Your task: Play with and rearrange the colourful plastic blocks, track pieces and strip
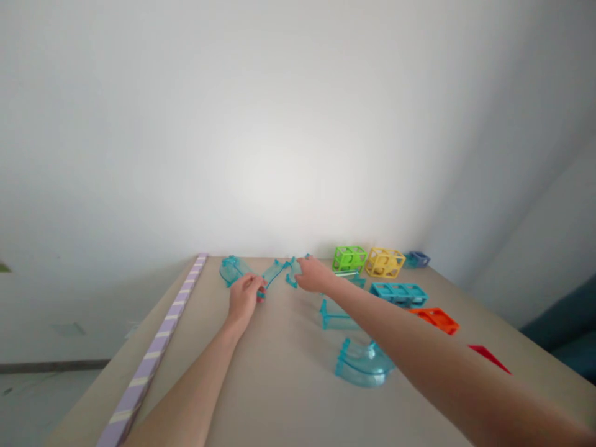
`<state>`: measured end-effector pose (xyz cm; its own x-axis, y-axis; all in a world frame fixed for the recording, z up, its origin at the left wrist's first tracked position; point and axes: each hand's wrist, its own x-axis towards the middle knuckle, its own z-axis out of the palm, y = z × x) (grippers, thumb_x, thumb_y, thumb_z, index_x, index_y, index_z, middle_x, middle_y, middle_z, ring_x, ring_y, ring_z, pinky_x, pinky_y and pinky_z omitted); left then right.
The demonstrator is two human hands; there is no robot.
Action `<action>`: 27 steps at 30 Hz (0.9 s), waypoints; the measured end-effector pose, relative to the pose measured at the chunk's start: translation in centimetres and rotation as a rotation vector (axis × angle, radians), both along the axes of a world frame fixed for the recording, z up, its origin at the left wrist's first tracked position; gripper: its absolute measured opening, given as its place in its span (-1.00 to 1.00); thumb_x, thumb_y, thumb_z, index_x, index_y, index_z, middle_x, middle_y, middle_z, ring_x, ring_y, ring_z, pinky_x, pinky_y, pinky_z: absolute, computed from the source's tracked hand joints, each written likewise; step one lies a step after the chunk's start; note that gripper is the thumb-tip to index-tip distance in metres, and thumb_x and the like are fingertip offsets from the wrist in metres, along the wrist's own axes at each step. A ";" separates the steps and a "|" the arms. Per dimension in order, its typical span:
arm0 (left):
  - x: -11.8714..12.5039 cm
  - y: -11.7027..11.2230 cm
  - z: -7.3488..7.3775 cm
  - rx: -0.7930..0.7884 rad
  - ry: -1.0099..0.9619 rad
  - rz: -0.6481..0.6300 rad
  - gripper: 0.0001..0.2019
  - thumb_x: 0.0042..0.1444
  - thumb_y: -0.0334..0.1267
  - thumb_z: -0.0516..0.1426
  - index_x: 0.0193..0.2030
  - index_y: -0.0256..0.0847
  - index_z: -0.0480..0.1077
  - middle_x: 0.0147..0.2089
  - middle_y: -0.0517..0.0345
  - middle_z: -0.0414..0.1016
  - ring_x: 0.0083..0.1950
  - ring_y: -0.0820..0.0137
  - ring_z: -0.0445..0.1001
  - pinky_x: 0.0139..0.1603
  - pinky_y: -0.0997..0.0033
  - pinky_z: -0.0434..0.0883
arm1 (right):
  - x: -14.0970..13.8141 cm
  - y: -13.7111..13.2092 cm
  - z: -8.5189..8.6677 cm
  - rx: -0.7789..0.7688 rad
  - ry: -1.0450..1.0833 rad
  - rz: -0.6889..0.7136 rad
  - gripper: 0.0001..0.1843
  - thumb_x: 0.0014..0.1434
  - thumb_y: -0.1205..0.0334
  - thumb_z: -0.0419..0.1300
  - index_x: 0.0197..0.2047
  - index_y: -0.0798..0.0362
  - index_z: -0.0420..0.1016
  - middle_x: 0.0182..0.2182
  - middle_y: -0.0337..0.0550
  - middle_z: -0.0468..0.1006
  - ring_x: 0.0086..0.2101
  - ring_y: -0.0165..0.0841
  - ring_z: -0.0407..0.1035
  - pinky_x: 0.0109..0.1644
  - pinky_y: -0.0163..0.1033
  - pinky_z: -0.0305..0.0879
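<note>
Toward the back of the table, my left hand (246, 295) is closed, its fingertips pinching the near end of a clear teal track piece (274, 273). My right hand (315, 274) reaches across from the right, with its fingers closed on a second clear teal track piece (292, 273). The two pieces lie close together at their far ends; whether they are joined I cannot tell. Just beyond my left hand sits a rounded clear teal piece (231, 268). My fingers hide part of both held pieces.
Right of centre lie a curved teal track piece (363, 365) and a straight teal one (339, 315). Farther right stand green (349, 258), yellow (385, 263), teal (399, 293) and orange (436, 319) frame blocks. A purple striped strip (161, 338) runs along the left edge.
</note>
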<state>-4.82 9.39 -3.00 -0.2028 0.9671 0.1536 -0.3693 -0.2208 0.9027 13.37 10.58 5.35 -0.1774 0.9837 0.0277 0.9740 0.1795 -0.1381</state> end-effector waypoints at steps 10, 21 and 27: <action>-0.5 0.2 -0.6 0.077 0.276 0.170 -0.77 -0.20 -0.57 0.24 -0.57 -0.09 0.51 -0.34 0.08 0.55 -0.26 0.24 0.46 -0.20 0.40 0.37 | -6.9 3.1 -4.5 -0.001 -0.016 -0.294 -0.52 0.20 0.28 0.06 0.12 0.41 0.34 0.16 0.57 0.23 0.12 0.17 0.23 0.04 0.25 0.17; -0.9 0.4 -1.0 -0.032 0.495 0.294 -0.81 -0.20 -0.47 0.26 -0.50 -0.04 0.57 -0.39 0.10 0.58 -0.20 0.14 0.49 -0.04 0.28 0.33 | -9.1 -6.1 -5.8 0.206 0.066 -0.332 -0.66 0.28 0.45 -0.12 -0.05 0.21 0.44 -0.05 0.35 0.43 0.00 0.00 0.32 0.03 0.08 0.16; -1.1 0.8 -1.1 -0.074 0.579 0.307 -0.79 -0.15 -0.37 0.30 -0.30 -0.07 0.60 -0.41 0.11 0.56 -0.42 0.26 0.47 -0.21 0.34 0.34 | -8.2 -7.7 -6.6 0.266 0.045 -0.313 -0.70 0.29 0.43 -0.10 -0.11 0.13 0.43 -0.11 0.23 0.45 -0.10 -0.03 0.37 -0.13 0.06 0.29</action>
<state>-5.92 10.22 -4.05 -0.3752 0.8908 0.2563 0.2505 -0.1688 0.9533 5.19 2.85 -1.26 0.1370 0.9474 0.2891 0.9812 -0.0897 -0.1709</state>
